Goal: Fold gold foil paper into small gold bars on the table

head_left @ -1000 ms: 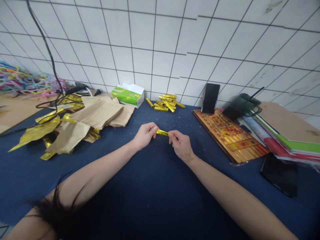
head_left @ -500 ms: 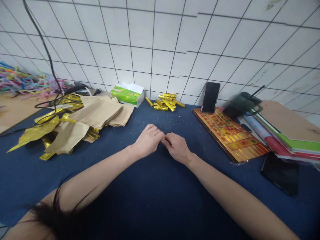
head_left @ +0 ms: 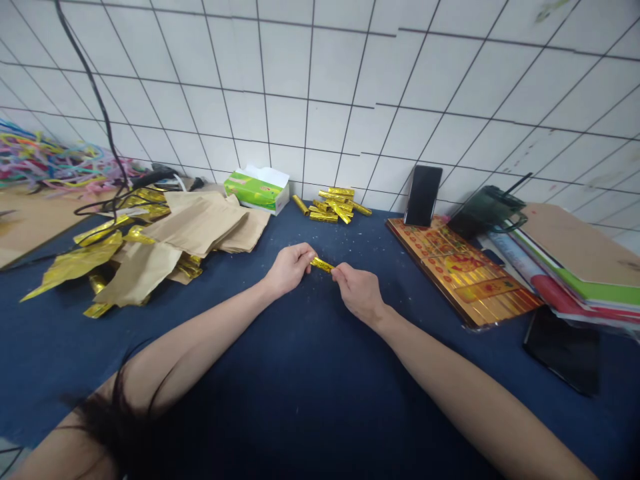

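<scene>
A small gold foil paper roll (head_left: pixel 321 265) is stretched between my two hands above the dark blue tabletop (head_left: pixel 310 373). My left hand (head_left: pixel 291 268) pinches its left end, and my right hand (head_left: pixel 356 290) pinches the right end. The middle of the roll shows between the fingertips; its ends are hidden by the fingers. Beyond the hands, near the wall, lies a pile of similar gold rolls (head_left: pixel 339 205).
On the left are brown paper sheets (head_left: pixel 200 220), crumpled gold foil paper (head_left: pixel 75 267) and a black cable (head_left: pixel 103 107). A green tissue box (head_left: pixel 257 189) stands by the wall. To the right sit a phone (head_left: pixel 423 195), an orange-gold packet (head_left: pixel 460 273), a dark mug (head_left: pixel 485 210) and stacked folders (head_left: pixel 585 260).
My hands, closed together before, have moved slightly apart. The gold roll, hidden earlier, now shows between them.
</scene>
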`<state>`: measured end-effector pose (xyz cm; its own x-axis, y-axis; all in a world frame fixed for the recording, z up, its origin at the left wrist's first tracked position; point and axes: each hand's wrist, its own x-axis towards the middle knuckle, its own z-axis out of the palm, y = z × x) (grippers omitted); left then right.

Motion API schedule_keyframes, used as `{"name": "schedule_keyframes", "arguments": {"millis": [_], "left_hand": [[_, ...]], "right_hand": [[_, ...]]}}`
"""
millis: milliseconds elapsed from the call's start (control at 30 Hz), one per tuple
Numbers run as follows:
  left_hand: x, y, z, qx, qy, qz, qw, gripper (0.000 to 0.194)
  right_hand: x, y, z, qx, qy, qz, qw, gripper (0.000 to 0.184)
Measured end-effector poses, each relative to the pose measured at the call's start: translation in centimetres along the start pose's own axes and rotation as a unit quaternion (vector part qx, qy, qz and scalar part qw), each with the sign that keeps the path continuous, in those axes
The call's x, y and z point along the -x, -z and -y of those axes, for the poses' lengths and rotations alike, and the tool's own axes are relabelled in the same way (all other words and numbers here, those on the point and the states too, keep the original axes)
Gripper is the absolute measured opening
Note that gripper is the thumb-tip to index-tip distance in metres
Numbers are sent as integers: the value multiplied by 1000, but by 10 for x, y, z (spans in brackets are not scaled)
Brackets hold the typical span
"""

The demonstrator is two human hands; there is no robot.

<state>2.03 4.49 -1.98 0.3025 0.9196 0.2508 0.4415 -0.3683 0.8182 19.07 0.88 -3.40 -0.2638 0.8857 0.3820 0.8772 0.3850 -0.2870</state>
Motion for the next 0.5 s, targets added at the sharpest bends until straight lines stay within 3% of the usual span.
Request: {"name": "schedule_keyframes", "arguments": {"millis": [167,267,300,367,433,500], "left_hand": [[-2,-2,4,-3,20,-11,1000,33],[3,-2,-2,-54,14,-57,997,33],[6,-3,-5,-97,-12,-74,992,29],[12,-5,-12,-253,-135,-79,955,20],[16,-8,-16,-363,-237,-38,900,19],[16,-8,-16,-411,-280,-4,868,20]], "right_hand": [[0,0,-1,14,16,3,1000,35],[0,0,0,53,16,7,998,34],[0,0,0,64,20,7,998,34],[0,-1,0,76,39,5,996,33],[1,-2,0,67,65,-3,996,33],[1,-2,-1,44,81,-16,996,34]]}}
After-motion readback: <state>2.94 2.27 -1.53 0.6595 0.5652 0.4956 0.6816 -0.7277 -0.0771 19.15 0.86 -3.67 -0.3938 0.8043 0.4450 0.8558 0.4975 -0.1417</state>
